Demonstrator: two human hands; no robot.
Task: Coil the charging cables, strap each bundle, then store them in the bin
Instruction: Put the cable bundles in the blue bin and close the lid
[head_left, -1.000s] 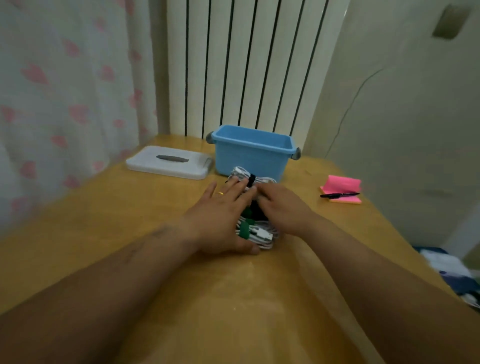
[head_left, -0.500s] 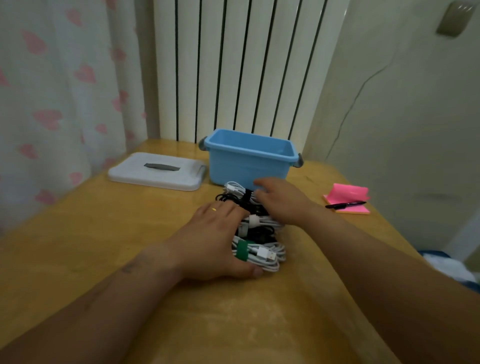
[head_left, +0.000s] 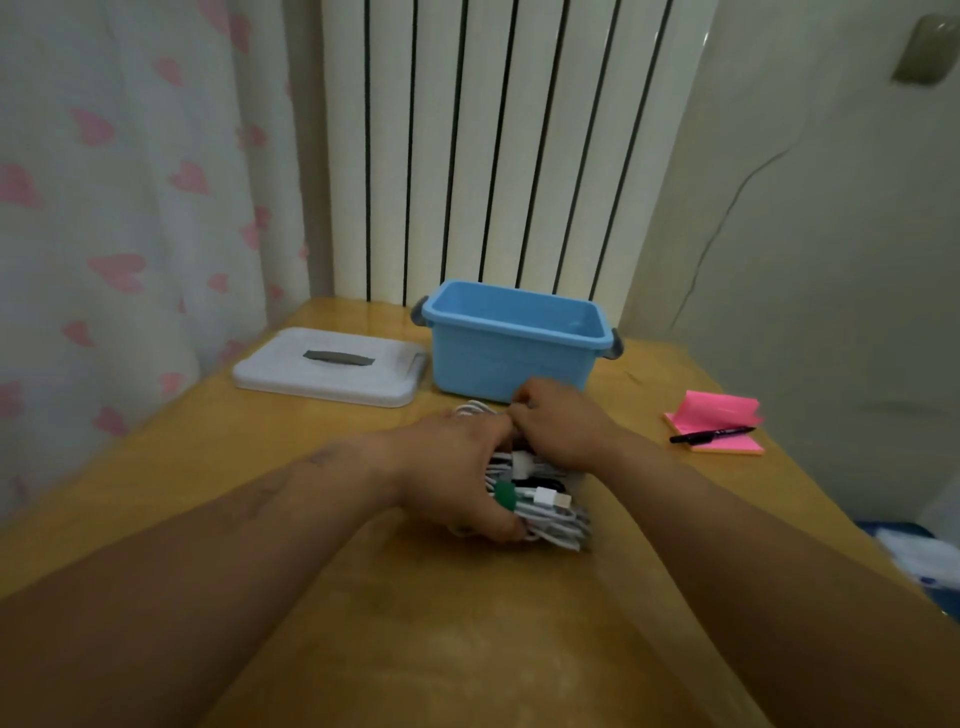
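The cable bundles (head_left: 540, 506), white cords with one green strap (head_left: 504, 493) showing, were gathered in a pile on the desk (head_left: 467, 649), just in front of the blue bin (head_left: 509, 358). The left hand (head_left: 447, 467) gripped the pile's left side, fingers curled round it and thumb at its near edge. The right hand (head_left: 561, 426) curled over its far end, gripping it. Left of the bin lay a white lid (head_left: 327, 366). To the right, a black pen (head_left: 711, 434) rested on pink sticky notes (head_left: 719, 415).
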